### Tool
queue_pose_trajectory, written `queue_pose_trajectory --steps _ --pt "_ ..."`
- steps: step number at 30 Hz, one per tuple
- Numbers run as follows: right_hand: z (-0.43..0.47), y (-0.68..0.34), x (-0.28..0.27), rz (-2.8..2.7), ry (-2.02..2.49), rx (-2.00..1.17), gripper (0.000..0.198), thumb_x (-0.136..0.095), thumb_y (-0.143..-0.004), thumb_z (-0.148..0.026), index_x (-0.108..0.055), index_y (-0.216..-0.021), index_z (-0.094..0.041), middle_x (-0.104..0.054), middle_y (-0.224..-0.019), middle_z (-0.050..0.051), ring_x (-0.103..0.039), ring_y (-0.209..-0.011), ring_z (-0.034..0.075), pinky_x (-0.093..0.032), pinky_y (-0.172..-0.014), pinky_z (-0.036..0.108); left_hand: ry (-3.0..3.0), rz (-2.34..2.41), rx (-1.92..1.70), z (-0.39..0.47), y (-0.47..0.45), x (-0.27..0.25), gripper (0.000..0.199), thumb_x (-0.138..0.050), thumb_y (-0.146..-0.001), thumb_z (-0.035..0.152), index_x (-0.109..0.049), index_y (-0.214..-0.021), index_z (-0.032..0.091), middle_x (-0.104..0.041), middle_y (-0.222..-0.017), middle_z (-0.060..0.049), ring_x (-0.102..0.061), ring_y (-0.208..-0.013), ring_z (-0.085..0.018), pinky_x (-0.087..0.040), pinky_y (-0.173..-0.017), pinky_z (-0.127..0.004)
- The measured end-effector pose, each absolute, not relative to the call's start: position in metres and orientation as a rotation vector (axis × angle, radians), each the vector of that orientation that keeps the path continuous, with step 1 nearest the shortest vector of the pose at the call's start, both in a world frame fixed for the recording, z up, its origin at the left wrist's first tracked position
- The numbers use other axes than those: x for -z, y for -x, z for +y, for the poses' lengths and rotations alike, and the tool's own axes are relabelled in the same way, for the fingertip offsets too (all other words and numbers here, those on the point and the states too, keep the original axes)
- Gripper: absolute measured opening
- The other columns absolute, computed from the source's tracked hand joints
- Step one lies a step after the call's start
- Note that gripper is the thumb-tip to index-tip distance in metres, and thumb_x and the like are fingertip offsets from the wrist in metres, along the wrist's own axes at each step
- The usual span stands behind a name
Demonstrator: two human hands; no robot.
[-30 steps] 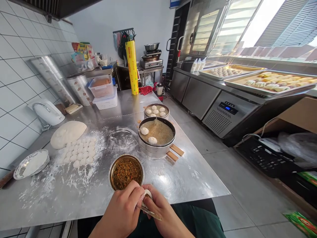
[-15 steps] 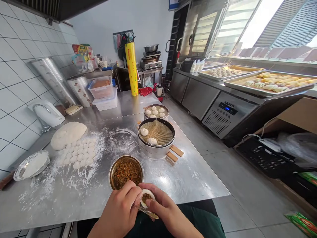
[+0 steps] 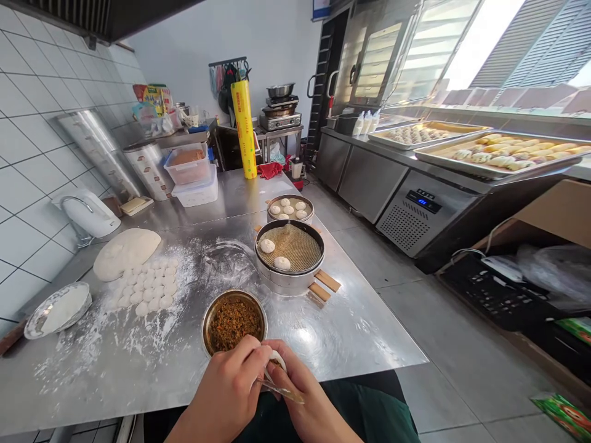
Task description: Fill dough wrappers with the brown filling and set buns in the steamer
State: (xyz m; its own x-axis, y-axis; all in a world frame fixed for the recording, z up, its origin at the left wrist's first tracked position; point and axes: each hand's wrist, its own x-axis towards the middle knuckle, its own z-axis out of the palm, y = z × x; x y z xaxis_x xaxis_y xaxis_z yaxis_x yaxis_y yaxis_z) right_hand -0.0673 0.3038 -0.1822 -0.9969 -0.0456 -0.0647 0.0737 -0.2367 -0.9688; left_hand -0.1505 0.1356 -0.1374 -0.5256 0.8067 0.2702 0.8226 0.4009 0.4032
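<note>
Between my two hands, just in front of the filling bowl, is a round dough wrapper with brown filling inside. My right hand cups it from the right, its thumb over the opening. The fingers of my left hand are closed on the wrapper's near-left edge, partly hiding it. A thin flat filling spatula juts from under my left fingers toward my right palm. The metal bowl of chopped brown filling stands right behind my left hand.
Past the bowl, a steamer holds two buns; another steamer with several buns stands behind. On the left lie floured dough pieces, a large dough lump and a flour plate. The table's edge runs along the right.
My fingers have drawn closer around the wrapper, and less of its filling shows. The spatula has tilted slightly, its tip shifting right. The bowl and steamers stay in place.
</note>
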Motion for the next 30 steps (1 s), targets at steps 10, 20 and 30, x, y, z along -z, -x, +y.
queue_pose_trajectory --steps 10,20,30 --pt "0.3074 0.0676 0.1758 2.017 0.017 2.305 0.036 -0.043 -0.111 -0.049 -0.064 -0.121 -0.021 -0.067 -0.122 0.010 -0.061 -0.112 0.026 -0.048 -0.104 0.044 1.554 -2.624 0.709 0.1348 0.1497 0.1392 0.025 -0.040 -0.103 0.015 -0.063 -0.111 0.022 -0.068 -0.096 -0.006 -0.071 -0.076 -0.022 -0.061 -0.065 -0.035" --pt "0.3105 0.0674 0.1759 1.688 -0.119 2.454 0.037 -0.055 -0.106 -0.049 -0.061 -0.135 -0.026 -0.064 -0.098 0.002 -0.056 -0.081 0.019 -0.047 -0.076 0.035 1.445 -2.665 0.925 0.1329 0.1516 0.1370 0.023 -0.041 -0.107 0.020 -0.063 -0.105 0.022 -0.068 -0.098 -0.005 -0.071 -0.080 -0.018 -0.060 -0.072 -0.032" --pt "0.3065 0.0657 0.1791 1.839 -0.075 2.401 0.037 -0.043 -0.110 -0.054 -0.064 -0.128 -0.029 -0.059 -0.096 0.002 -0.054 -0.090 0.021 -0.047 -0.089 0.038 1.496 -2.594 0.901 0.1358 0.1498 0.1408 0.032 -0.043 -0.102 0.012 -0.061 -0.127 0.023 -0.070 -0.106 -0.007 -0.075 -0.089 -0.022 -0.065 -0.077 -0.036"
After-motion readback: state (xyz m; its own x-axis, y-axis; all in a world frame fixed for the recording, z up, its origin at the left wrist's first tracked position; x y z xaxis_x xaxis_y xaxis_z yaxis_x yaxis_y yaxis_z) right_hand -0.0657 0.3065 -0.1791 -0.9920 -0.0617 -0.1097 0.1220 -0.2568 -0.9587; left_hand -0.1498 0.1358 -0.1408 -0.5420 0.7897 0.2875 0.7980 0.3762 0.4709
